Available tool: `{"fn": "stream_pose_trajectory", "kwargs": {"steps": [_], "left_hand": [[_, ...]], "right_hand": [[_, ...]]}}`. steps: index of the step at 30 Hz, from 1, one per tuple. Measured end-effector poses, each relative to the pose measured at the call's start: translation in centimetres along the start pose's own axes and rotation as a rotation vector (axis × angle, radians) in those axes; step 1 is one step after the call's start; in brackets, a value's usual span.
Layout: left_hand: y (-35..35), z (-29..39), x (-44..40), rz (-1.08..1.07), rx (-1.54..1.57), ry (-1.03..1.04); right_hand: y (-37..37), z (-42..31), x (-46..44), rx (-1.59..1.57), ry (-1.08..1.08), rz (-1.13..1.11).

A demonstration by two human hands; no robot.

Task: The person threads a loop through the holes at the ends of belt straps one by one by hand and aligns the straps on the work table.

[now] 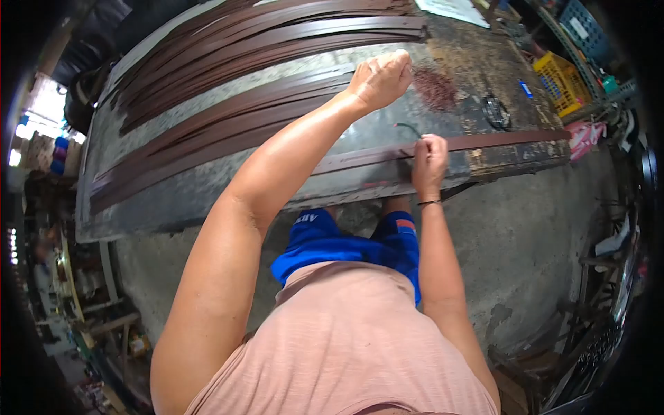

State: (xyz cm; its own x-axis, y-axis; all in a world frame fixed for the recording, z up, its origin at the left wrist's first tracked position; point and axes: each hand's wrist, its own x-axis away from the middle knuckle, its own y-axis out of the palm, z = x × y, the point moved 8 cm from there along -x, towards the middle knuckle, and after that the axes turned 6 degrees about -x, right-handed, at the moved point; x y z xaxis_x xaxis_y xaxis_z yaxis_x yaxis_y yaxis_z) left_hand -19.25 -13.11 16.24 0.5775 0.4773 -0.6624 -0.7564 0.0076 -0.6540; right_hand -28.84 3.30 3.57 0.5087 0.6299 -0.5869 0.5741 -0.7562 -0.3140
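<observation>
My left hand [380, 79] is closed in a fist above the bench, beside a heap of small reddish-brown pieces [436, 90]. Whatever is inside its fingers is hidden. My right hand [429, 164] is closed too, over a long brown strip [498, 140] lying along the bench's near edge. A thin, curved dark green piece [409, 128] shows by its fingertips; I cannot tell whether the hand holds it. Several more brown strips [228, 149] lie in a stack left of my hands.
The worn bench [512, 76] carries further strip stacks [277, 41] at the back, a coil of dark wire [495, 112] and a blue object [526, 89]. To the right are a yellow crate [560, 83] and a pink bag [585, 138].
</observation>
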Motion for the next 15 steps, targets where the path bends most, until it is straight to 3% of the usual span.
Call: {"fn": "stream_pose_trajectory", "kwargs": {"steps": [1, 2, 4, 5, 7, 9, 11, 13, 15], "left_hand": [[1.2, 0.4, -1.5, 0.009, 0.015, 0.017], [3.3, 0.8, -2.9, -0.105, -0.064, 0.025], [6.8, 1.4, -4.5, -0.263, -0.188, 0.072], [8.2, 1.5, -4.5, -0.26, -0.185, 0.08], [9.3, 2.5, -4.2, -0.132, -0.472, 0.173], [9.2, 2.5, -5.4, -0.041, -0.495, 0.218], [8.5, 1.9, -7.1, -0.407, -0.358, 0.083], [6.1, 2.1, -7.1, -0.297, -0.267, 0.095], [3.6, 1.8, -6.6, -0.035, -0.248, 0.156]], "right_hand": [[0.1, 0.8, 0.5, -0.184, 0.246, 0.01], [0.0, -0.5, 0.1, -0.098, -0.014, 0.037], [-0.3, -0.6, 0.2, -0.077, -0.001, 0.061], [-0.3, -0.9, 0.2, -0.063, 0.022, 0.072], [-0.2, -0.8, 0.3, -0.082, 0.048, 0.084], [-0.2, -1.0, 0.3, -0.134, 0.119, 0.078], [-0.3, -0.8, 0.3, -0.101, 0.075, 0.098], [-0.2, -0.7, 0.4, -0.024, 0.014, 0.099], [-0.1, 0.0, 0.5, -0.041, 0.024, 0.069]]}}
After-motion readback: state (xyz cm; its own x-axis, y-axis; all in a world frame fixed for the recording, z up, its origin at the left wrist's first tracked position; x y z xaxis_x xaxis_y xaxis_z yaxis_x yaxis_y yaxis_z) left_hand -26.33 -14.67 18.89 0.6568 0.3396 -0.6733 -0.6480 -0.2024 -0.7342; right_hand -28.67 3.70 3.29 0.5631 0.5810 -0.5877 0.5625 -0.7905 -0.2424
